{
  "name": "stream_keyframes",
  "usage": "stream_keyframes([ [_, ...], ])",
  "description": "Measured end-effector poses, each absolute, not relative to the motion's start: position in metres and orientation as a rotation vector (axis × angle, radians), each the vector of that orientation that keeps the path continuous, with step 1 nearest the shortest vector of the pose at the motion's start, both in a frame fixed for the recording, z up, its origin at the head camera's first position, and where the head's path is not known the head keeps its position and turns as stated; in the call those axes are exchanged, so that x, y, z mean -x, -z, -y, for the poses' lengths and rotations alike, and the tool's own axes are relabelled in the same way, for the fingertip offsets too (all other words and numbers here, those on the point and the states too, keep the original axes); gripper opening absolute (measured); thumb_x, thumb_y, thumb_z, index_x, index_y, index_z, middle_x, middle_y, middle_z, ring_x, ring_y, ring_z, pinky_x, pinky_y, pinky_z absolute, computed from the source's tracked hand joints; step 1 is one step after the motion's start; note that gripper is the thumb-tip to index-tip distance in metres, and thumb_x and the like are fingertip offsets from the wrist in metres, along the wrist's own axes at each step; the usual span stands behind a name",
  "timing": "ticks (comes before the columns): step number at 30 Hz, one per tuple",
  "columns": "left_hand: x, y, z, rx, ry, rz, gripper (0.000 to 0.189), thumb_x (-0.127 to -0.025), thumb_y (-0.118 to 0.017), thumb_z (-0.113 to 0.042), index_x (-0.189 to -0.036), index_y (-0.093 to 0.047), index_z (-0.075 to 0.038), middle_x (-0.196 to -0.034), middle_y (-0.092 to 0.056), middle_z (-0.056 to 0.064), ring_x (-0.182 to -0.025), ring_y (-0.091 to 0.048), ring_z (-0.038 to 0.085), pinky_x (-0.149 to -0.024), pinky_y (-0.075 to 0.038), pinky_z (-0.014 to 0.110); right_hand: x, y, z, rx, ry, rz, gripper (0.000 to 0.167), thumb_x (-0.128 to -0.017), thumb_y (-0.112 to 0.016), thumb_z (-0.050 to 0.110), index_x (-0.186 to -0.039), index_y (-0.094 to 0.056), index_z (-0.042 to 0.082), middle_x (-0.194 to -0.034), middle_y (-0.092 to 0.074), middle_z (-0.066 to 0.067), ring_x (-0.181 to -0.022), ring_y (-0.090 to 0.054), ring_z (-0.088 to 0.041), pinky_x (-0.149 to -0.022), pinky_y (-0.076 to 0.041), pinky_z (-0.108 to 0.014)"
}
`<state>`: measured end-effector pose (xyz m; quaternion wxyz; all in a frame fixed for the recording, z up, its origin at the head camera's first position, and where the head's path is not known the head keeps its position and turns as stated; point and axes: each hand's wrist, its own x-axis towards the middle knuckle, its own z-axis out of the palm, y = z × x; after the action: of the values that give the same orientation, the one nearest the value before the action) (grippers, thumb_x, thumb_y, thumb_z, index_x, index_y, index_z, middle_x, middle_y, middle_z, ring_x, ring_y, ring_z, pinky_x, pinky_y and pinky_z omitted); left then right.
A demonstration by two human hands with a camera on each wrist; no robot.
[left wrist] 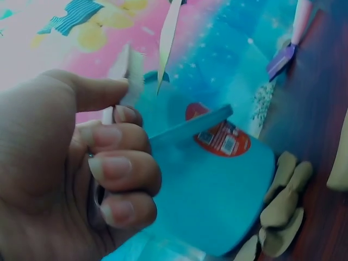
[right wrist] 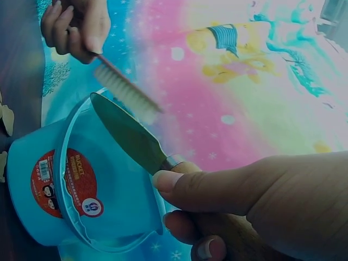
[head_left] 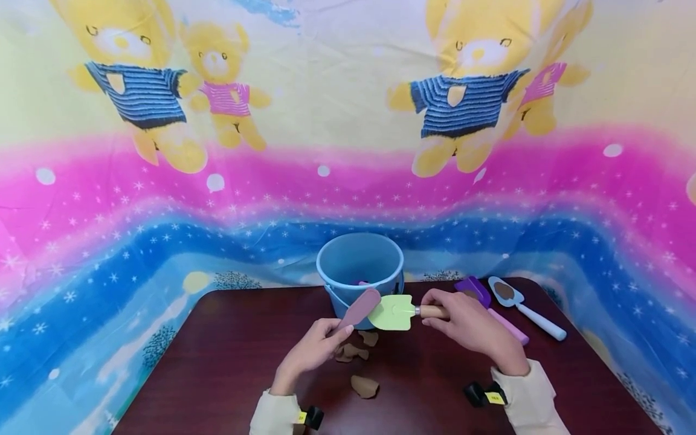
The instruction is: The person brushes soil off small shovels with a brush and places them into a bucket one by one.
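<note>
My left hand (head_left: 312,349) grips the handle of a brush (head_left: 361,308) with a pink back. Its pale bristles show in the right wrist view. My right hand (head_left: 472,323) holds the wooden handle of a small shovel (head_left: 393,313) with a light green blade. In the head view the brush end overlaps the blade's tip; whether they touch I cannot tell. Both tools are in front of a blue bucket (head_left: 356,257), close to its rim. Something purple-pink lies inside the bucket. Several brown, clay-like pieces (head_left: 364,386) lie on the table before it.
Right of the bucket lie a purple shovel (head_left: 474,290) with a pink handle and a light blue shovel (head_left: 544,320) with brown material in its scoop. The dark red table (head_left: 217,362) meets a printed cloth (head_left: 304,193) with bears behind.
</note>
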<state>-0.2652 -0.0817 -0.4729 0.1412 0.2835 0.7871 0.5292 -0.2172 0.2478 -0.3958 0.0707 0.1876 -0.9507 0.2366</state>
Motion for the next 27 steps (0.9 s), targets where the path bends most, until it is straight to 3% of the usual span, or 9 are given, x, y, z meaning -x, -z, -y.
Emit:
stream_keyframes([
  [3,0.263,0.472,0.077,-0.824,-1.574,-2.227,0.030,-0.106,-0.054,-0.033,-0.107,-0.066,-0.005,-0.063,-0.044,0.002,-0.054,-0.041,0.009,-0.054,-0.040,0.023,0.217,0.396,-0.245,-0.571,-0.711,2.858,0.018,-0.092,-0.076,0.026,-0.106,-0.065,0.025,-0.086,-0.064,0.016,-0.075,-0.058,-0.003,-0.070,-0.047,-0.030],
  [8,0.257,0.473,0.066,-0.837,-1.602,-2.172,0.033,-0.107,-0.053,-0.032,-0.115,-0.067,-0.003,-0.068,-0.051,0.000,-0.061,-0.055,0.009,-0.059,-0.048,0.024,0.216,0.398,-0.242,-0.567,-0.753,2.872,0.018,-0.092,-0.077,0.024,-0.106,-0.066,0.023,-0.087,-0.065,0.013,-0.076,-0.058,-0.006,-0.070,-0.048,-0.031],
  [11,0.253,0.474,0.059,-0.839,-1.612,-2.151,0.033,-0.106,-0.054,-0.033,-0.114,-0.068,-0.004,-0.068,-0.052,0.000,-0.059,-0.053,0.009,-0.058,-0.046,0.022,0.216,0.398,-0.240,-0.562,-0.763,2.869,0.019,-0.091,-0.077,0.023,-0.106,-0.066,0.023,-0.087,-0.065,0.013,-0.076,-0.058,-0.007,-0.070,-0.048,-0.031],
  [14,0.250,0.476,0.052,-0.859,-1.602,-2.129,0.030,-0.106,-0.055,-0.033,-0.107,-0.067,-0.006,-0.065,-0.047,0.000,-0.054,-0.042,0.008,-0.055,-0.040,0.021,0.215,0.398,-0.239,-0.568,-0.758,2.865,0.020,-0.091,-0.078,0.022,-0.107,-0.065,0.023,-0.087,-0.065,0.013,-0.076,-0.058,-0.006,-0.070,-0.048,-0.031],
  [19,0.250,0.479,0.046,-0.895,-1.561,-2.130,0.031,-0.106,-0.054,-0.036,-0.099,-0.065,-0.009,-0.067,-0.049,-0.002,-0.055,-0.041,0.008,-0.055,-0.039,0.021,0.215,0.398,-0.240,-0.572,-0.739,2.854,0.021,-0.090,-0.078,0.022,-0.106,-0.065,0.023,-0.088,-0.065,0.013,-0.076,-0.058,-0.005,-0.070,-0.048,-0.031],
  [27,0.253,0.482,0.052,-0.847,-1.507,-2.240,0.030,-0.106,-0.053,-0.038,-0.102,-0.068,-0.012,-0.064,-0.049,-0.002,-0.053,-0.043,0.008,-0.054,-0.041,0.022,0.214,0.397,-0.244,-0.572,-0.685,2.844,0.019,-0.091,-0.077,0.022,-0.106,-0.065,0.024,-0.087,-0.065,0.014,-0.076,-0.058,-0.004,-0.070,-0.047,-0.031],
])
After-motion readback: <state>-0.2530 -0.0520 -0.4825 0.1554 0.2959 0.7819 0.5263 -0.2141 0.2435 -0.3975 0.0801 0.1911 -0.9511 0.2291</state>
